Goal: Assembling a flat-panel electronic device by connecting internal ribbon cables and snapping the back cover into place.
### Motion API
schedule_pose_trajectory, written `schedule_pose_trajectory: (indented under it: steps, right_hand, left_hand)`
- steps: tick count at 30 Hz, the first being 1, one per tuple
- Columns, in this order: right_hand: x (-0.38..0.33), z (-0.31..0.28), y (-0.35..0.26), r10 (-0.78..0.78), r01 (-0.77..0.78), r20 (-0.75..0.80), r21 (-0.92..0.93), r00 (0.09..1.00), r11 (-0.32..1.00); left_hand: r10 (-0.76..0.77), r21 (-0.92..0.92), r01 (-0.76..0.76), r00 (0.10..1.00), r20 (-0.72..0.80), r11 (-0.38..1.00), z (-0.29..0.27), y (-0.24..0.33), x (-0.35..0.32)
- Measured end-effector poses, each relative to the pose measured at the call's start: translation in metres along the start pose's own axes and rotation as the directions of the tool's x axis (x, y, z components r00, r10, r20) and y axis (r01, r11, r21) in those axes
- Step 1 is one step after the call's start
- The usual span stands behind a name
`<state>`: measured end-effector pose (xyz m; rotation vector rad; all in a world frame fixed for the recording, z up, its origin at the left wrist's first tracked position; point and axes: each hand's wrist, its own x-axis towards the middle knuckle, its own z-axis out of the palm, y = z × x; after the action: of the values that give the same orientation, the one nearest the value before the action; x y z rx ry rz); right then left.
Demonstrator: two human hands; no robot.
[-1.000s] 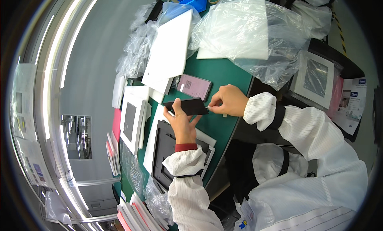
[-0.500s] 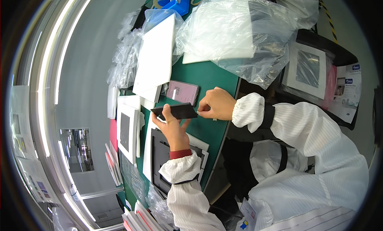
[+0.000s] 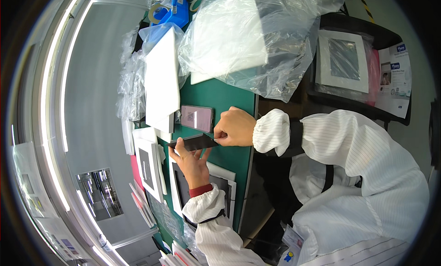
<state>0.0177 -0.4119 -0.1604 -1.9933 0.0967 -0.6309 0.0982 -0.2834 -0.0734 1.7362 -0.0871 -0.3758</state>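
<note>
Between the thumb and fingers of my left hand (image 3: 192,167) is a thin flat black panel (image 3: 195,141), tilted and held above the green table. My right hand (image 3: 235,127) is closed in a pinch right at the panel's right corner. Whatever lies between those fingertips is too small to make out. Just beyond the panel a phone (image 3: 196,118) with a lit pinkish screen lies on the table. Below my left hand rests a black frame-like tray (image 3: 221,185) on white sheets, partly hidden by my forearm.
White foam sheets (image 3: 161,77) and a large clear plastic bag (image 3: 285,59) cover the far table. A blue tape dispenser (image 3: 179,11) stands at the back. White framed panels (image 3: 148,167) lie at left. On a black chair (image 3: 330,22) at right sits a bagged white frame (image 3: 343,59).
The view has shifted, so the table and its things sit further left. Both hands remain at the black panel, my right hand still pinching at its right end.
</note>
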Motion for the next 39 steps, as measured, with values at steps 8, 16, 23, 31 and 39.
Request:
schedule_pose_trajectory:
  steps: [8, 16, 23, 31, 39]
  right_hand:
    - [0.001, 0.001, 0.002, -0.017, 0.017, 0.001, -0.029, 1.0, 0.999]
    - [-0.001, -0.001, 0.001, -0.012, 0.012, -0.003, -0.018, 1.0, 1.0]
    - [-0.003, -0.002, -0.002, -0.029, 0.028, -0.029, -0.024, 0.999, 0.999]
    - [-0.003, -0.002, -0.003, -0.02, 0.02, -0.01, -0.023, 1.0, 1.0]
    - [-0.003, -0.003, -0.001, -0.03, 0.03, -0.008, -0.028, 1.0, 0.999]
  left_hand:
    - [0.048, 0.06, -0.049, 0.999, 0.016, 0.997, 0.01, 0.006, -0.007]
    - [0.028, 0.031, -0.029, 0.999, 0.029, 0.999, 0.014, 0.01, -0.008]
    - [-0.007, -0.044, 0.008, 1.0, 0.031, 0.999, 0.006, 0.003, -0.006]
    - [-0.089, -0.136, 0.099, 0.993, 0.078, 0.986, -0.009, -0.007, 0.006]
    - [-0.105, -0.191, 0.133, 0.983, 0.15, 0.973, -0.011, -0.012, 0.01]
